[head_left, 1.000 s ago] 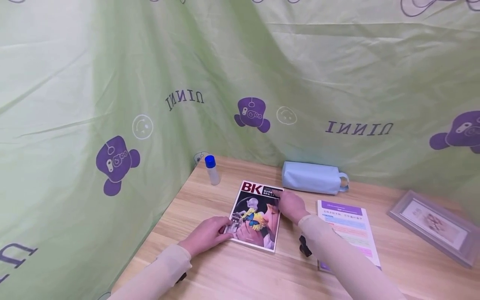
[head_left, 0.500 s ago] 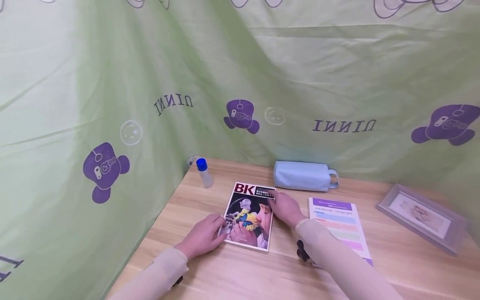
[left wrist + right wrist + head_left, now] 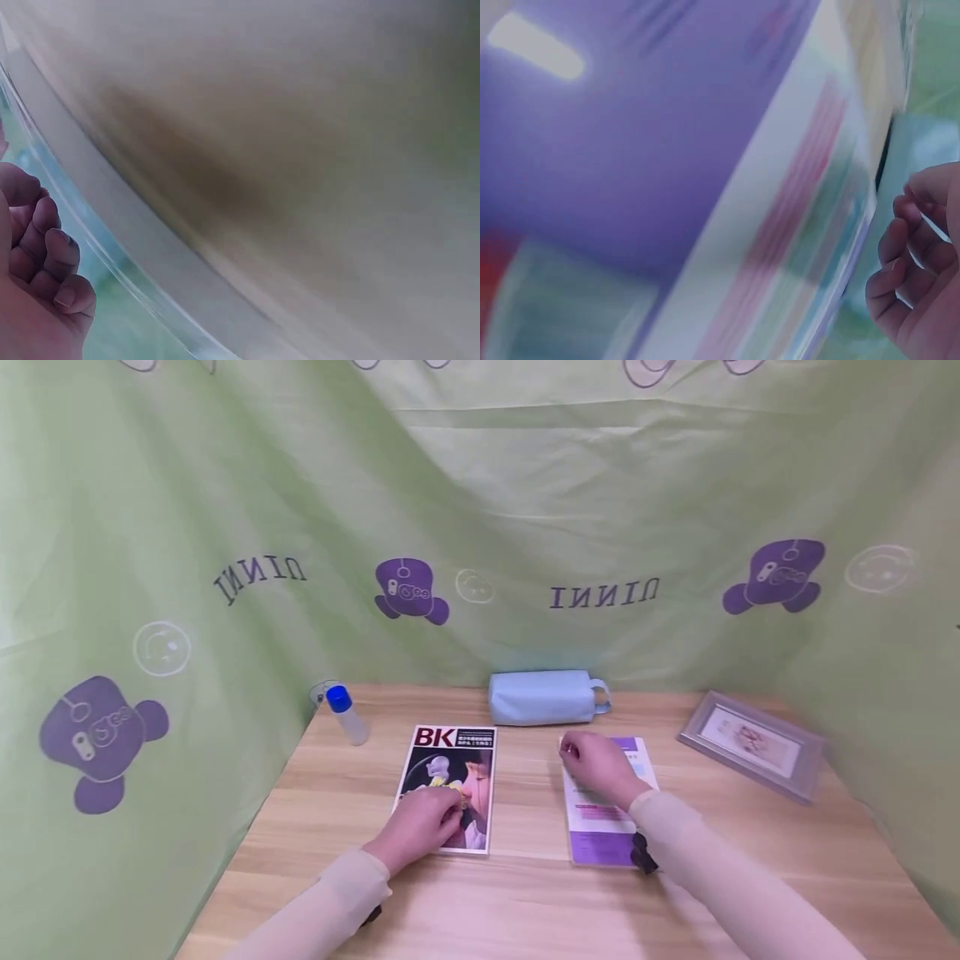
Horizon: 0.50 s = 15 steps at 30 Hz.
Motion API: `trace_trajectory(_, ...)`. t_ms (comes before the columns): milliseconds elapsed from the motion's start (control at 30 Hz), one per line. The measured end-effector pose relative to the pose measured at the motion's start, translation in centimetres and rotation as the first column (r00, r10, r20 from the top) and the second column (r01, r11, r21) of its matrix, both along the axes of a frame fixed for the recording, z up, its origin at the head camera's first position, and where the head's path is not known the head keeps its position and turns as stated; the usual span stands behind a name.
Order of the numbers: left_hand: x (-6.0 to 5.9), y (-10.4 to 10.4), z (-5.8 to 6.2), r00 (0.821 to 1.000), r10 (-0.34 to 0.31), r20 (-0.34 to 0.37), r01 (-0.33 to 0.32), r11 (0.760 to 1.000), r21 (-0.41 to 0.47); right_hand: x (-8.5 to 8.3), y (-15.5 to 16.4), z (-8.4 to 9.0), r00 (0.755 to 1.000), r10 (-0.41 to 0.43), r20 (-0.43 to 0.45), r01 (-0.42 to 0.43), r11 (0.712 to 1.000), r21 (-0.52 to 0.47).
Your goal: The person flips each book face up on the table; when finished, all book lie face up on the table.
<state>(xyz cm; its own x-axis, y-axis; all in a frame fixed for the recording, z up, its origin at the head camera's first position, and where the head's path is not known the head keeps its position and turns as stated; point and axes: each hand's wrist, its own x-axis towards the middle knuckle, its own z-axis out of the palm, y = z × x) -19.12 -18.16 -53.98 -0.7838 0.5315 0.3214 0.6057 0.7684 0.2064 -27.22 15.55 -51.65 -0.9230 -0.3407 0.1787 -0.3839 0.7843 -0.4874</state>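
A magazine (image 3: pixel 476 777) with "BK" in red on its cover lies on the left-middle of the table. Over its lower part is my left hand (image 3: pixel 422 823), fingers loosely bent; in the left wrist view they hold nothing. Whether that hand touches the cover cannot be told. To the right, a white and purple booklet (image 3: pixel 602 848) lies partly hidden below my right hand (image 3: pixel 602 768). That hand's fingers (image 3: pixel 889 281) are loosely curled with nothing between them, apparently just above the booklet.
A pale blue pencil case (image 3: pixel 542 697) lies at the back of the table (image 3: pixel 517 910). A small bottle with a blue cap (image 3: pixel 348 714) stands at the back left. On the right lies a grey picture frame (image 3: pixel 752 745). Green curtain (image 3: pixel 480 510) surrounds the table.
My right hand has left the magazine's edge and moved right over the booklet. My left hand has come off the magazine's left edge to above its lower part. The head view has turned right.
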Motion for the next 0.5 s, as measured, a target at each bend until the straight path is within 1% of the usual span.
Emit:
trace_trajectory(67,-0.4,1.6,0.2,0.999,-0.034,-0.017,0.033,0.999,-0.017,0.2,1.7,-0.1,1.000,-0.003,0.003,0.003,1.000,0.004)
trace_trajectory(133,-0.6,3.4,0.6,0.998,-0.067,-0.012,0.067,0.997,-0.028,0.3,3.5,-0.3,0.999,-0.024,0.021,0.024,1.000,0.008)
trace_trajectory(267,-0.9,7.3,1.1,0.992,-0.123,0.042,0.124,0.992,-0.024,0.6,6.7,-0.6,0.995,-0.088,0.035,0.088,0.996,0.024)
trace_trajectory(333,-0.9,9.2,1.2,0.986,-0.149,0.075,0.150,0.989,-0.012,0.6,8.0,-0.8,0.994,-0.103,0.017,0.103,0.994,0.036)
trace_trajectory(400,-0.9,10.9,1.2,0.981,-0.175,0.082,0.176,0.984,-0.010,0.6,9.0,-1.0,0.994,-0.110,-0.013,0.110,0.993,0.049)
trace_trajectory(500,-0.8,13.3,0.8,0.972,-0.227,0.055,0.229,0.973,-0.021,0.7,10.2,-1.4,0.993,-0.112,-0.039,0.114,0.992,0.057)
